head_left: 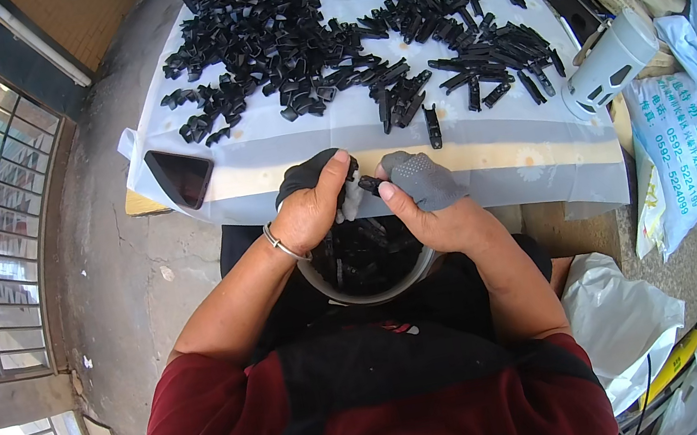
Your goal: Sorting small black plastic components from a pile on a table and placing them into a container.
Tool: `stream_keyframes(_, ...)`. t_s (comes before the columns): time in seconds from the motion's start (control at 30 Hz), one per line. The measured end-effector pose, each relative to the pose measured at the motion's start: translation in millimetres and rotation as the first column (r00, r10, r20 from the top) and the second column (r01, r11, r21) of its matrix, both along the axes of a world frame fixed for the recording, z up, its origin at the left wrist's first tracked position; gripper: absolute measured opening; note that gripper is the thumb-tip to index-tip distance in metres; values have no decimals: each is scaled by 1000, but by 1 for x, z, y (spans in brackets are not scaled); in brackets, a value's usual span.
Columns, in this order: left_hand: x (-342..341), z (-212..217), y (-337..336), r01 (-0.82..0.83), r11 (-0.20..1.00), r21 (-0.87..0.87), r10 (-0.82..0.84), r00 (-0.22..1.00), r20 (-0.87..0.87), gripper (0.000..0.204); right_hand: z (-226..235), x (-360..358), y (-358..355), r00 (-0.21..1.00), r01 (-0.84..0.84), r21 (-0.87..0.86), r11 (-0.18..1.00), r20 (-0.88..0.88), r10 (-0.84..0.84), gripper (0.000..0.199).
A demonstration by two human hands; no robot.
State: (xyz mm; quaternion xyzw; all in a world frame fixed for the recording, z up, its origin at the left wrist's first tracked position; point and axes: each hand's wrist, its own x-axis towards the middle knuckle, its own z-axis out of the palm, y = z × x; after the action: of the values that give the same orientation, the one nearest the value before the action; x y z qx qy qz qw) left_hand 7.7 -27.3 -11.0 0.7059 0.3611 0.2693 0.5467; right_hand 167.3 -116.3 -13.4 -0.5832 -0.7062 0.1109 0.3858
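Observation:
Both my hands meet over a bucket (374, 298) between my knees, which has black plastic parts (363, 257) inside. My right hand (426, 190), in a grey dotted glove that leaves the thumb bare, pinches a small black plastic part (371, 185). My left hand (308, 201), in a dark glove with a bare thumb and a metal bangle at the wrist, is closed close beside that part. What its curled fingers hold is mostly hidden. Just beyond my hands, one long black plastic clip (432, 127) lies on the table cover.
The table (533, 155) has a pale translucent cover and bears a large heap of black plastic parts (288, 32). A phone (182, 178) lies at its left edge. On the right are a white plastic cylinder (611, 64), printed sacks (677, 150) and a white bag (623, 318).

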Motion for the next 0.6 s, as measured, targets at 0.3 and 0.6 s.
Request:
stream_keyframes(0.3,1,-2,-1,35,985,170,-40,999,28,35,1,-2,4,949,-52,-282,958,-314,-41,26)
stream_keyframes(0.6,7,-7,-6,99,880,465,-114,994,4,26,-1,-14,5,872,-73,-171,983,-490,-21,21)
